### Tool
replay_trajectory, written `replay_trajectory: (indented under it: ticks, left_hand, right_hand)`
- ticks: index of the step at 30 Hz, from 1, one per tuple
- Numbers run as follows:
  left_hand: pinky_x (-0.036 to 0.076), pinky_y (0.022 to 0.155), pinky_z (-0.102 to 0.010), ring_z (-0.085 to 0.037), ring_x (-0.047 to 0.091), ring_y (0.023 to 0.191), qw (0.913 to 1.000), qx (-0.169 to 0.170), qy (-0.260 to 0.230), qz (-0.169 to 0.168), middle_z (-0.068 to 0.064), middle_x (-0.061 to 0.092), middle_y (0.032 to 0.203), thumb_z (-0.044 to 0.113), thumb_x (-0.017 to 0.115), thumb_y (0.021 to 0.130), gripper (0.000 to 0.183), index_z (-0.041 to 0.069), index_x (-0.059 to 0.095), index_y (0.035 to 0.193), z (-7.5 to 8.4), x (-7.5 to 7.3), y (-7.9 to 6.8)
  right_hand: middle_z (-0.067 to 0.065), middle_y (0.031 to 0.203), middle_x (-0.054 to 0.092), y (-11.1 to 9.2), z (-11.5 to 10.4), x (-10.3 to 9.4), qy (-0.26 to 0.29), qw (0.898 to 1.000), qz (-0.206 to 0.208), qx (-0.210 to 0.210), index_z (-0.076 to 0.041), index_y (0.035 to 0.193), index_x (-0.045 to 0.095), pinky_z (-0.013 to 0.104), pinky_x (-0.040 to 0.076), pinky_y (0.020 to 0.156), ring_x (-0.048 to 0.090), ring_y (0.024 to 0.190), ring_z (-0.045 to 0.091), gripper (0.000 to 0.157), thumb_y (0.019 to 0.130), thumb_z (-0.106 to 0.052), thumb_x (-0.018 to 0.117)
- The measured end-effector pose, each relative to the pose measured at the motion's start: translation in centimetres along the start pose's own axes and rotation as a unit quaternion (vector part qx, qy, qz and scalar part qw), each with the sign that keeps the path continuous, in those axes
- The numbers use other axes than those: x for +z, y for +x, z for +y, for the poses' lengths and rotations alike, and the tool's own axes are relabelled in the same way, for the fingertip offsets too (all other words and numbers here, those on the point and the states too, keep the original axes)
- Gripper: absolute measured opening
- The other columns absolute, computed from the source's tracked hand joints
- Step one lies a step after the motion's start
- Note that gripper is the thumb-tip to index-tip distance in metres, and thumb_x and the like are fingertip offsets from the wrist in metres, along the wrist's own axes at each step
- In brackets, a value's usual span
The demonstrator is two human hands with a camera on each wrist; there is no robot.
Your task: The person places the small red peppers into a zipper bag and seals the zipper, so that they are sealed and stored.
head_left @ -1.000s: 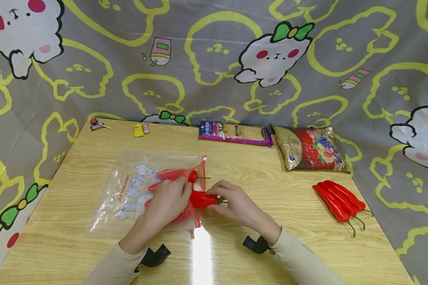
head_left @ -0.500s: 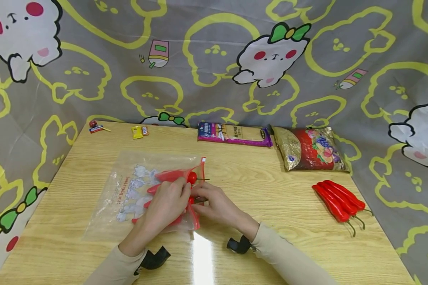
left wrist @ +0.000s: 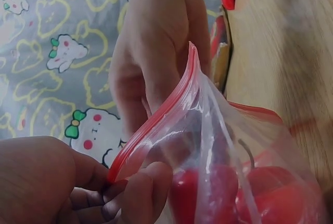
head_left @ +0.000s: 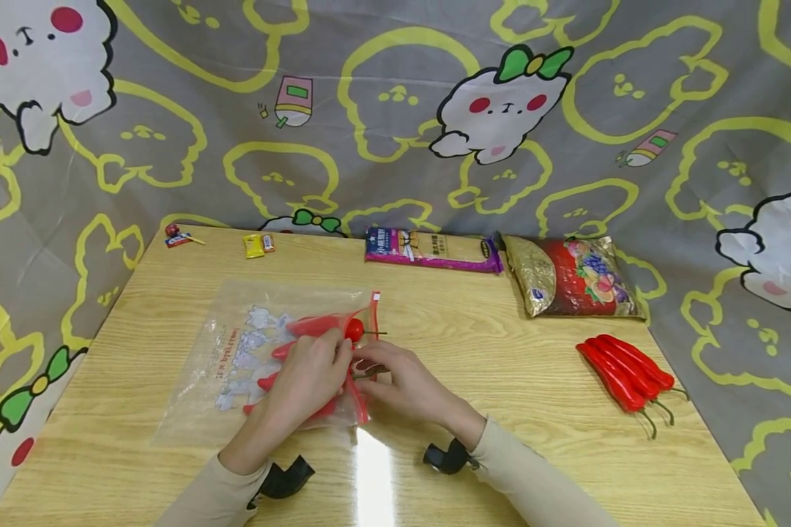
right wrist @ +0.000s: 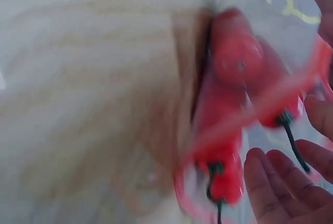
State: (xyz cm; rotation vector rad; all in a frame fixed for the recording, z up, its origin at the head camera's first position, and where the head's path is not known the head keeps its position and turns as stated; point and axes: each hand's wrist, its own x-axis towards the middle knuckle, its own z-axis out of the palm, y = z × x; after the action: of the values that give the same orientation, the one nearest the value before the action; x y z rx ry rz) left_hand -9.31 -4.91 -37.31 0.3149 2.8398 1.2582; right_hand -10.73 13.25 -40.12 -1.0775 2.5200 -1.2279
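A clear zip bag (head_left: 237, 351) with a red zip edge lies on the table, several red chili peppers (head_left: 313, 322) inside it and their green stems toward its mouth. My left hand (head_left: 313, 369) pinches the red zip edge (left wrist: 156, 120) between thumb and fingers, lifting the mouth up in the left wrist view. At the opening is my right hand (head_left: 402, 380), its fingers slightly bent and spread around a pepper stem (right wrist: 294, 148) without closing on it. Other peppers (right wrist: 223, 177) poke out beside those fingers in the right wrist view.
Three more red chili peppers (head_left: 629, 373) lie at the right. Along the back are a gold and red bag (head_left: 576, 278), a purple-edged packet (head_left: 435, 250), small yellow and red wrappers (head_left: 255, 245) and a lollipop (head_left: 173, 230). A patterned cloth (head_left: 395, 110) stands behind the table.
My right hand has moved left, pushing a pepper into the bag until its body is inside, then loosened around the stem. My left hand stays on the bag's edge.
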Motion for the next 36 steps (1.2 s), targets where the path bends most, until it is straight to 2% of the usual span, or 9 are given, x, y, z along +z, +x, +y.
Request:
replay_trajectory:
  ticks: [4,6,9,15,19,22,24,27,36]
  left_hand:
    - [0.032,0.034,-0.023,-0.007,0.043,0.036,0.9998,0.008,0.009,0.018,0.004,0.045,0.048,0.019,0.046,0.093,0.022,0.013,0.051,0.073,0.0,0.0,0.1]
    - [0.032,0.035,-0.024,-0.007,0.041,0.036,0.9994,0.012,0.018,0.027,0.004,0.044,0.049,0.02,0.046,0.092,0.023,0.013,0.05,0.071,0.0,0.0,0.1]
    - [0.031,0.036,-0.024,-0.008,0.038,0.037,0.9988,0.018,0.029,0.034,0.004,0.042,0.049,0.02,0.047,0.092,0.024,0.014,0.049,0.069,0.0,0.0,0.1]
    - [0.031,0.035,-0.024,-0.008,0.039,0.037,0.999,0.016,0.031,0.029,0.003,0.042,0.05,0.02,0.047,0.092,0.022,0.014,0.05,0.07,-0.1,0.0,0.1]
    - [0.031,0.035,-0.024,-0.008,0.039,0.036,0.9992,0.011,0.029,0.024,0.003,0.043,0.05,0.019,0.047,0.091,0.022,0.014,0.05,0.07,-0.1,-0.1,0.1]
    - [0.032,0.036,-0.024,-0.009,0.039,0.037,0.9991,0.011,0.031,0.026,0.003,0.043,0.05,0.018,0.047,0.091,0.022,0.014,0.049,0.069,-0.2,-0.1,0.0]
    - [0.032,0.036,-0.025,-0.009,0.039,0.037,0.9991,0.009,0.031,0.026,0.004,0.043,0.05,0.017,0.047,0.09,0.021,0.014,0.049,0.07,-0.2,-0.1,0.0]
    - [0.032,0.036,-0.024,-0.009,0.039,0.036,0.9992,0.008,0.03,0.023,0.003,0.043,0.05,0.017,0.047,0.09,0.02,0.013,0.05,0.07,-0.2,-0.1,0.0]
    - [0.031,0.035,-0.024,-0.008,0.038,0.036,0.9991,0.015,0.029,0.026,0.004,0.042,0.05,0.018,0.047,0.09,0.021,0.014,0.049,0.069,-0.3,0.1,-0.1]
  right_hand:
    - [0.006,0.114,0.059,-2.3,0.8,-2.5,-0.082,0.995,0.053,0.0,-0.007,0.119,0.058,0.031,0.05,0.082,0.06,0.099,0.019,0.034,0.087,-0.019,0.062]
    - [0.005,0.112,0.06,-3.8,1.5,-4.1,-0.16,0.983,0.094,0.007,-0.007,0.115,0.06,0.033,0.05,0.081,0.059,0.099,0.018,0.031,0.086,-0.017,0.064]
    - [0.006,0.107,0.061,-6.7,3.3,-6.7,-0.27,0.951,0.151,0.02,-0.006,0.108,0.063,0.036,0.05,0.08,0.06,0.096,0.021,0.03,0.08,-0.012,0.069]
    - [0.018,0.092,0.06,-13.6,7.4,-11.7,-0.415,0.878,0.224,0.086,0.001,0.101,0.063,0.048,0.046,0.068,0.058,0.081,0.035,0.032,0.07,-0.004,0.069]
    - [0.024,0.082,0.056,-17.8,8.9,-14.2,-0.483,0.828,0.252,0.135,0.004,0.096,0.061,0.054,0.04,0.054,0.052,0.067,0.044,0.034,0.064,-0.002,0.066]
    - [0.028,0.078,0.052,-20.1,9.4,-15.4,-0.505,0.803,0.269,0.168,0.006,0.092,0.058,0.057,0.036,0.05,0.048,0.063,0.048,0.031,0.062,-0.002,0.064]
    - [0.031,0.076,0.05,-21.3,9.6,-15.8,-0.509,0.794,0.272,0.191,0.007,0.091,0.057,0.058,0.035,0.049,0.047,0.062,0.05,0.031,0.063,-0.003,0.063]
    - [0.034,0.074,0.048,-22.3,9.8,-15.9,-0.51,0.789,0.258,0.224,0.009,0.09,0.057,0.058,0.034,0.046,0.046,0.06,0.052,0.031,0.063,-0.005,0.063]
    - [0.031,0.064,0.046,-22.7,10.1,-16.0,-0.491,0.799,0.217,0.272,0.007,0.084,0.052,0.056,0.033,0.044,0.044,0.054,0.05,0.03,0.06,-0.003,0.066]
